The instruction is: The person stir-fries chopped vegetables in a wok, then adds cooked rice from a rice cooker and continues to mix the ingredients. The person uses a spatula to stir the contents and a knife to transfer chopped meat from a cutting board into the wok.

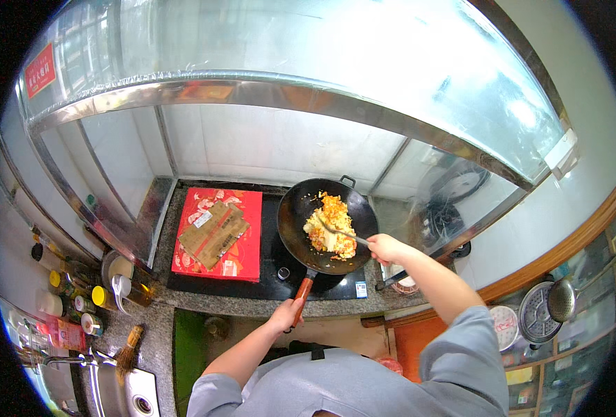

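A black wok [292, 229] sits on the right side of the black cooktop [271, 286]. Its wooden handle [304, 297] points towards me, and my left hand [287, 315] is closed around it. Inside lies a heap of fried rice [334, 208], orange with bits at the far side and paler, clumped white in the middle. My right hand [386, 248] grips the metal handle of a cooking utensil [347, 235]. The utensil's working end is in the rice, so whether it is a spatula or a ladle cannot be told.
On the cooktop's left side lies a red box [250, 250] with flattened brown cardboard [214, 234] on it. A metal-framed glass hood [266, 94] arches over the stove. Left are seasoning bottles [102, 297], a straw brush [130, 344] and a steel sink [144, 385].
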